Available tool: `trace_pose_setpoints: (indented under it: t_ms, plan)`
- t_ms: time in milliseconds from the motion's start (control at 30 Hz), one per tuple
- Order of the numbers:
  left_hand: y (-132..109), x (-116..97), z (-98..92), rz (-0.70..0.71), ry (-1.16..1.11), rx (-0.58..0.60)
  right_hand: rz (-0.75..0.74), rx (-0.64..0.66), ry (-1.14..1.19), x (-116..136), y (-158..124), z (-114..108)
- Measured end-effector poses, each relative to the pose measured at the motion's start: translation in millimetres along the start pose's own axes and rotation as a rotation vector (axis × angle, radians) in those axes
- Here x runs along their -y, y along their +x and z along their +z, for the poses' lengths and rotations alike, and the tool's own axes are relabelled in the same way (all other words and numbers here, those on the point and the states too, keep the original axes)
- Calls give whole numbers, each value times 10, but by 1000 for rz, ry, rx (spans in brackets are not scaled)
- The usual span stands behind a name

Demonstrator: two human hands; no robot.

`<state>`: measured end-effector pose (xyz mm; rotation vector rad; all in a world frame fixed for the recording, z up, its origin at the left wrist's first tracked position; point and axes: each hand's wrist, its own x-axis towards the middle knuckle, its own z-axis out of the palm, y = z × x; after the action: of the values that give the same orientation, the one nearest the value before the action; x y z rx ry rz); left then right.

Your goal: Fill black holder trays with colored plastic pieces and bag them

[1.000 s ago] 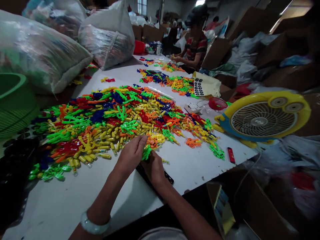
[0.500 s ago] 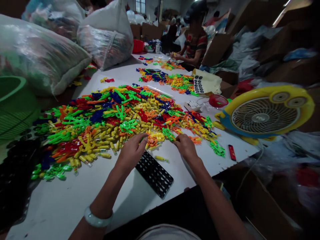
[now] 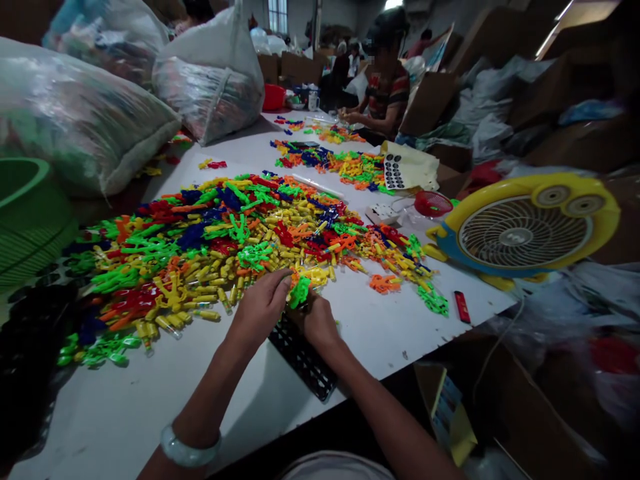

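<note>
My right hand (image 3: 320, 323) is closed on a bright green plastic toy piece (image 3: 301, 292), holding it just above the black slotted tray (image 3: 306, 363). Close beside it, my left hand (image 3: 263, 303) has its thumb and fingers pressed together at the tray's far end; what they grip is hidden. Beyond both hands spreads a heap of coloured plastic toy pieces (image 3: 185, 233), in green, red, blue, orange and yellow. Small yellow tubes with clear tips (image 3: 213, 267) lie mixed among them.
A yellow fan (image 3: 525, 230) and a red lighter (image 3: 462, 307) are on the right of the white table (image 3: 380, 320). Stuffed sacks (image 3: 75, 120) and a green basket (image 3: 30, 220) stand left. Across the table sits another person (image 3: 385, 93), near more toy pieces.
My right hand has moved left from the heap's near edge to my left hand, bringing the green toy piece over the tray. My left hand has barely moved.
</note>
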<state>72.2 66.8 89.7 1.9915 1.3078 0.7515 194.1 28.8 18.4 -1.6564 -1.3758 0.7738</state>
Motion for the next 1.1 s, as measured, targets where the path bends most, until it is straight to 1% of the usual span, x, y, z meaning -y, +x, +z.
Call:
trace_pose_setpoints:
  t_ms: [67,100,133,200,233,267,367,433,467,500,567,633,700,767,833,900,1000,1033,1100]
  plan:
    - [-2,-9,-2,-5,2,13,-54,-19,-144,-9,-45,28]
    - [-3,-14,-5,-8,6,18,-93,-9,-202,-18,-56,20]
    - [-2,-20,-8,-9,11,23,-133,29,-233,-28,-49,-10]
    - [1,-30,-13,1,20,38,-193,122,-243,-43,44,-136]
    - [4,-34,-15,11,21,46,-201,129,-263,-45,134,-225]
    - [6,-38,-16,22,22,52,-197,97,-307,-42,250,-321]
    - [9,-49,-14,33,18,48,-116,-95,-563,-22,661,-577]
    - [10,-54,-12,22,15,42,-64,-125,-704,-24,860,-685]
    - [10,-55,-11,13,13,41,-54,-118,-744,-40,901,-723]
    - [10,-54,-10,6,11,40,-68,-113,-765,-71,898,-754]
    - [8,-49,-6,3,9,41,-159,-132,-765,-185,770,-817]
    - [5,-42,-1,12,3,37,-254,-183,-732,-353,540,-903]
    - [0,-39,5,16,-5,32,-279,-207,-678,-519,301,-1008]
    - [-6,-39,9,12,-8,26,-242,-168,-632,-620,125,-1103]
    - [-9,-40,11,5,-6,27,-167,-122,-602,-628,53,-1158]
    - [-5,-40,10,-3,-1,30,-38,-131,-608,-571,89,-1177]
    - [4,-35,8,-12,13,26,187,-173,-605,-484,253,-1186]
    - [5,-35,7,-16,19,19,234,-176,-586,-473,304,-1192]
    - [1,-37,4,-19,26,6,281,-162,-546,-483,364,-1203]
